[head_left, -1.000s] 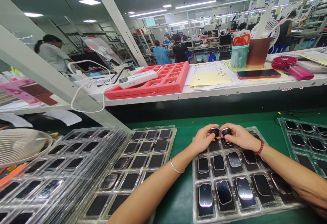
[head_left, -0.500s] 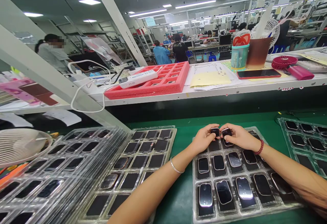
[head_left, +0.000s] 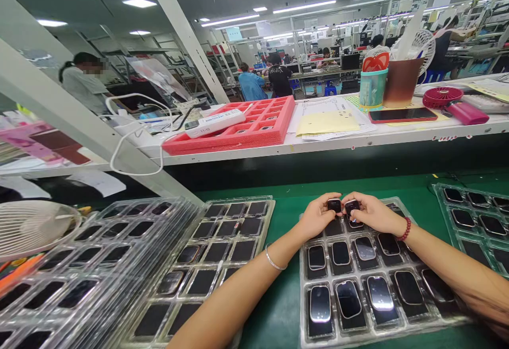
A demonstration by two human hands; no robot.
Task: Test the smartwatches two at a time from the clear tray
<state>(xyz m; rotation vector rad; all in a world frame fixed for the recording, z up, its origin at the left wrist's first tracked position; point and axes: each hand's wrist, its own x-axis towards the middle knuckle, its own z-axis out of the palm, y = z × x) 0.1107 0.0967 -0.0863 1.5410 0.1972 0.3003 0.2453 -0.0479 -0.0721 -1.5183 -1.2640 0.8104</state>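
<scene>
Between the fingers of my left hand (head_left: 316, 215) is a small dark-screened smartwatch (head_left: 334, 204), with the thumb at its lower edge. My right hand (head_left: 371, 212) grips a second smartwatch (head_left: 352, 206), the thumb lying over its lower part. Both watches are side by side, close together, above the far rows of a clear plastic tray (head_left: 304, 306). Rows of dark-faced watches (head_left: 350, 299) sit in that tray's pockets, on black pads. The right forearm covers part of the tray's right side.
Stacked clear trays (head_left: 115, 280) stand at the left, beside another tray (head_left: 222, 251) with black pads and a few watches. One more tray (head_left: 473, 221) lies far right. A shelf behind carries red foam (head_left: 274, 126), a phone (head_left: 403, 115) and a handheld fan (head_left: 457, 106). Co-workers sit beyond.
The right thumb has shifted slightly on its watch, and that watch's face shows a little more. The left hand barely moves. A person at the far left has shifted slightly right.
</scene>
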